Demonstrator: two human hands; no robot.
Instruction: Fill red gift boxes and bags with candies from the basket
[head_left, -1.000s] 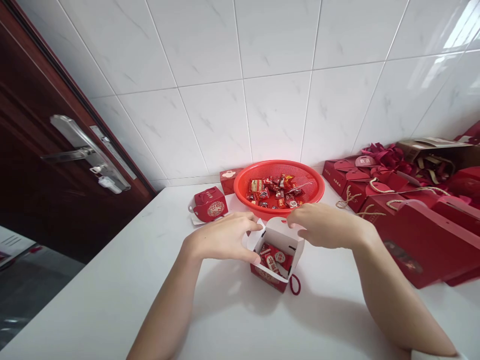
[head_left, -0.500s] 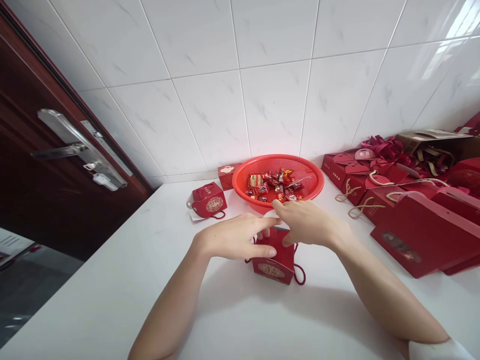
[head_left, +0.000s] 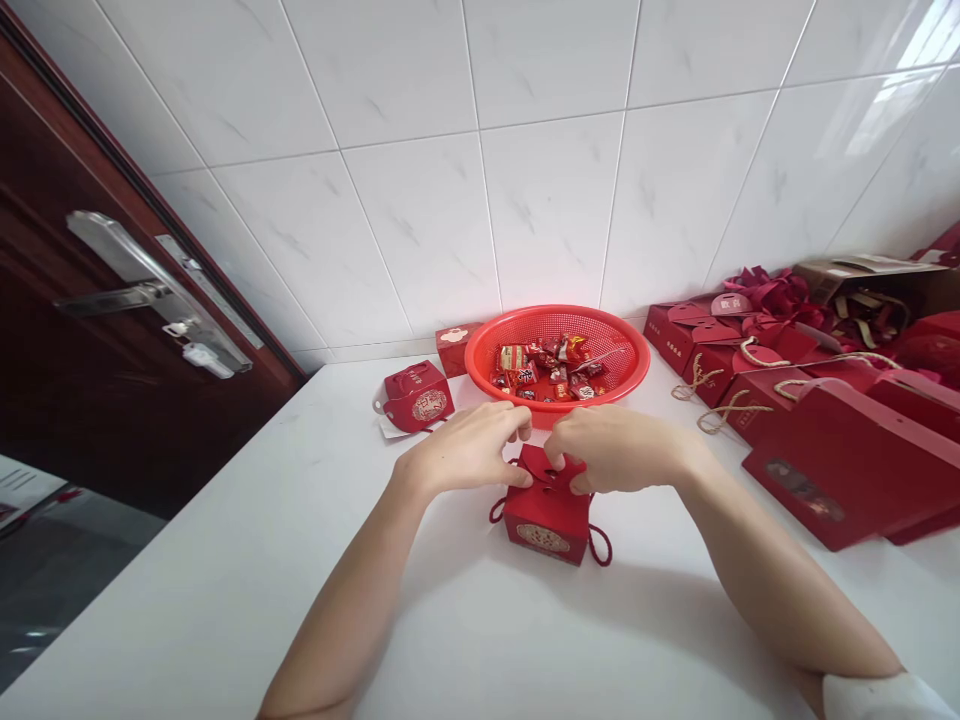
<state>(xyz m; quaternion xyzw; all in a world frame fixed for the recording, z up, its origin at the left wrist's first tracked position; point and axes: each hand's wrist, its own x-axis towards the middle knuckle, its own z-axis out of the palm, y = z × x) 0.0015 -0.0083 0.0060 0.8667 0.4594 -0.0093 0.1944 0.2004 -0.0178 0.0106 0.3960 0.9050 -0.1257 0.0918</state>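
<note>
A small red candy box [head_left: 546, 520] with a pale round emblem on its front stands on the white table. Its top flaps lie folded inward over each other, and a dark red cord loop hangs at each side. My left hand [head_left: 480, 448] grips the top's left edge, thumb on the front flap and fingers bent toward the back. On the right side of the same top, my right hand [head_left: 619, 447] has its thumb and curled forefinger pressed to the flaps. Behind the box, a red plastic basket [head_left: 630, 372] holds wrapped candies [head_left: 559, 375].
Another red box [head_left: 420, 397] lies left of the basket, with a smaller box [head_left: 455, 348] against the tiled wall. Several red gift boxes [head_left: 847, 460] with rope handles crowd the right side. A door handle [head_left: 120, 298] is at far left.
The raised white-backed flap is now down, and the box top lies folded over. My hands have moved slightly apart, with their fingers lower on the top.
</note>
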